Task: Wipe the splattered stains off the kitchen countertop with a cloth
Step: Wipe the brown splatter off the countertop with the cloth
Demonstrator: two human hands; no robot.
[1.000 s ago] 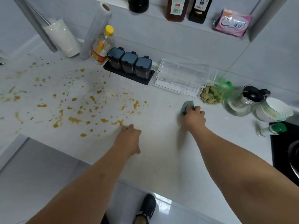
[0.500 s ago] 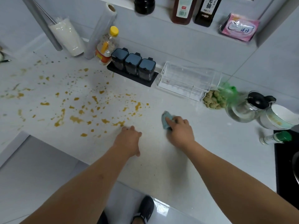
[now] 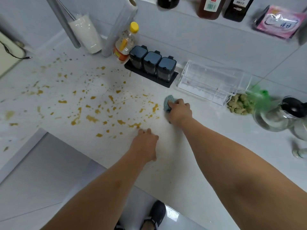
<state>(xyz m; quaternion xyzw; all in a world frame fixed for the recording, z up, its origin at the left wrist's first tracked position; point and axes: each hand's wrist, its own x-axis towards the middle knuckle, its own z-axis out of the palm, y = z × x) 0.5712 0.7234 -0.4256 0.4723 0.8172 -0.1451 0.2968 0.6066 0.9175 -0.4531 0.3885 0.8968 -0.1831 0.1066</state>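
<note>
Orange-brown splatter stains (image 3: 93,118) cover the left and middle of the pale countertop (image 3: 207,155). My right hand (image 3: 178,112) grips a small blue-grey cloth (image 3: 167,102) and presses it on the counter just right of the stains' right edge. Most of the cloth is hidden under my fingers. My left hand (image 3: 146,145) rests on the counter near the front edge, fingertips touching the nearest stain, holding nothing.
Along the back wall stand a white cup (image 3: 86,35), a film roll (image 3: 119,27), a yellow-capped bottle (image 3: 125,42), three dark spice jars (image 3: 152,65) and a clear box (image 3: 212,82). Ginger (image 3: 239,105) and a glass kettle (image 3: 279,115) sit at the right.
My right hand has carried the cloth leftward across the counter, from beside the ginger to the right edge of the stains. The left hand has stayed put.
</note>
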